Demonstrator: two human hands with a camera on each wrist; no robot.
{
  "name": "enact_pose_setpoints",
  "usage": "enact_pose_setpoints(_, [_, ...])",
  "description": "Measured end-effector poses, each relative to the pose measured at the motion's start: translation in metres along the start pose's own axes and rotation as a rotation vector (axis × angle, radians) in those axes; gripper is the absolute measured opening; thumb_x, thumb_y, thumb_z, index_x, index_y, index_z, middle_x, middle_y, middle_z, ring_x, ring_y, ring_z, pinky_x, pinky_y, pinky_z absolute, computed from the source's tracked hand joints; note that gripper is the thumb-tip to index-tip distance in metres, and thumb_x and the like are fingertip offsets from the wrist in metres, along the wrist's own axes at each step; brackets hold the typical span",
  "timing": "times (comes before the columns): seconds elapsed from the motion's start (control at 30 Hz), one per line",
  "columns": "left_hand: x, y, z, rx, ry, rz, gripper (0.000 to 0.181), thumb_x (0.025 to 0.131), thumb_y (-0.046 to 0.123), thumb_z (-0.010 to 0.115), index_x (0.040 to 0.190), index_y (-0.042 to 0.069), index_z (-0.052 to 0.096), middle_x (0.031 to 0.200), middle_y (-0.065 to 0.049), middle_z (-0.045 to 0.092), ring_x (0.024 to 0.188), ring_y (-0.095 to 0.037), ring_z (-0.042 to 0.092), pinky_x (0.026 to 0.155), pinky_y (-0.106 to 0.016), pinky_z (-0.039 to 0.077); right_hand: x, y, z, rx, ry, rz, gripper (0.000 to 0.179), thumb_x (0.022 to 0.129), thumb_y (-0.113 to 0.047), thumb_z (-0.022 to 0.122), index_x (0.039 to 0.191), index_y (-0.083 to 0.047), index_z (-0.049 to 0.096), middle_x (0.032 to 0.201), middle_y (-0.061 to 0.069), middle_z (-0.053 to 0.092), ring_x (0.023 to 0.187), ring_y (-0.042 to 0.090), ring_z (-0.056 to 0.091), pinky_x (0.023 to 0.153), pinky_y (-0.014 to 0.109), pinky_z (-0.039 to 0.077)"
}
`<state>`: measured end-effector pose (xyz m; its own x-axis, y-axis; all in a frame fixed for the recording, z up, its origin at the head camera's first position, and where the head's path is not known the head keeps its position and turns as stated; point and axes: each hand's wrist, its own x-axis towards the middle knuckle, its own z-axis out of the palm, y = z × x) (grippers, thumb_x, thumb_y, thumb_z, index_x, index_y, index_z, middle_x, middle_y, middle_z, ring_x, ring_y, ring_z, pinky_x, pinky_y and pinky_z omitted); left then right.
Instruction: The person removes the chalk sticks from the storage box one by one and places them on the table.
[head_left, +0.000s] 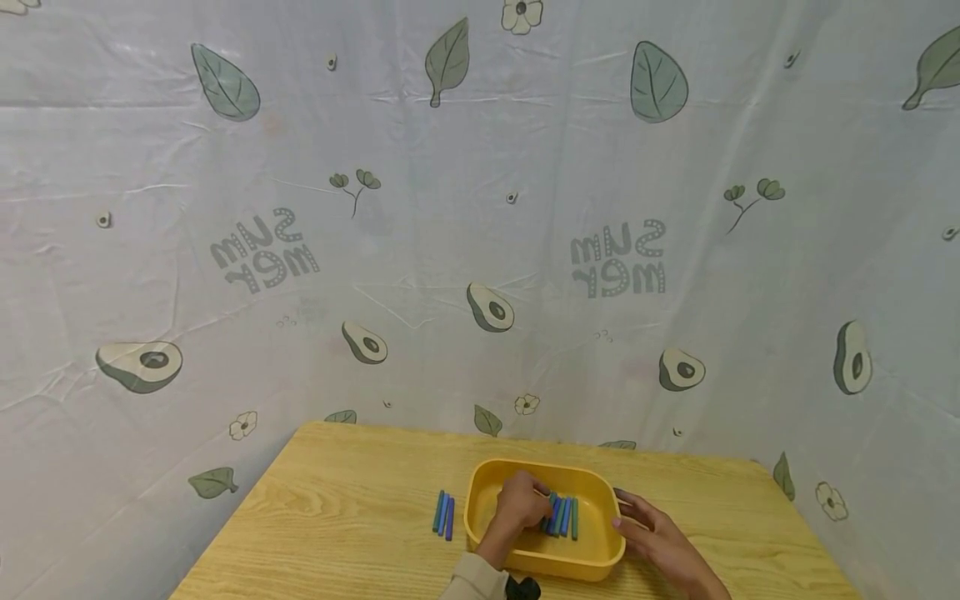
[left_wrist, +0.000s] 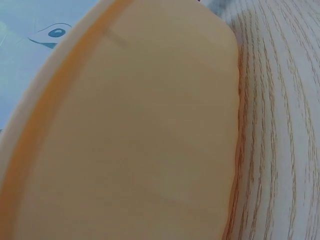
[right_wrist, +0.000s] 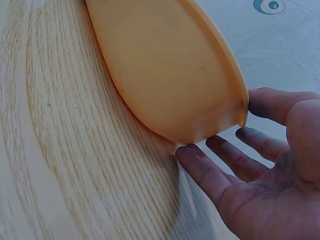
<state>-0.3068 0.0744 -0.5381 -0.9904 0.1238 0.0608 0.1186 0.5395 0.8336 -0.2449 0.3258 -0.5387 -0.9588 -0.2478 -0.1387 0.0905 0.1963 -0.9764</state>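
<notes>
A yellow plastic tray with raised walls sits on the table. Several short blue and green sticks, shaped like chalks or pastels, lie side by side inside it. My left hand reaches in over the front left wall, its fingertips down at the left end of these sticks. The fingers partly cover them, and I cannot tell whether one is pinched. At the tray's right end, my right hand touches the outer wall with spread fingertips, the thumb at the rim. The left wrist view shows mostly the tray's outer wall.
Three more sticks, green and blue, lie in a row on the wooden table left of the tray. Behind the table hangs a pale curtain printed with leaves and avocados.
</notes>
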Motion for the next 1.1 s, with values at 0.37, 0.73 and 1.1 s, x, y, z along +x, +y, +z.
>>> enact_pose_setpoints(0.37, [-0.005,0.004,-0.011,-0.093,-0.022,-0.043,0.025,0.077,0.001,0.088,0.102,0.004,0.083,0.078,-0.003,0.076,0.056,-0.015,0.060,0.052,-0.028,0.051,0.002,0.002,0.000,-0.002,-0.012,-0.004,0.079,0.115,-0.030,0.052,0.167,0.011,0.011,0.166,0.046,0.022,0.139,0.044,0.060,0.105,0.047,0.060])
enact_pose_setpoints(0.73, [-0.008,0.008,-0.026,-0.221,-0.033,-0.025,0.023,0.083,-0.006,0.077,0.104,0.000,0.081,0.080,-0.005,0.073,0.055,-0.016,0.061,0.052,-0.034,0.058,0.002,0.002,-0.003,0.001,-0.017,0.001,0.079,0.115,-0.030,0.052,0.167,0.011,0.009,0.166,0.046,0.021,0.139,0.042,0.061,0.105,0.046,0.060])
enact_pose_setpoints(1.1, [-0.010,0.008,-0.050,-0.338,-0.105,0.022,0.027,0.088,-0.007,0.069,0.114,-0.008,0.078,0.098,-0.013,0.074,0.071,-0.017,0.063,0.059,-0.035,0.059,-0.002,-0.001,-0.002,-0.004,-0.027,-0.006,0.078,0.116,-0.031,0.050,0.168,0.011,0.009,0.167,0.045,0.020,0.139,0.045,0.060,0.104,0.047,0.060])
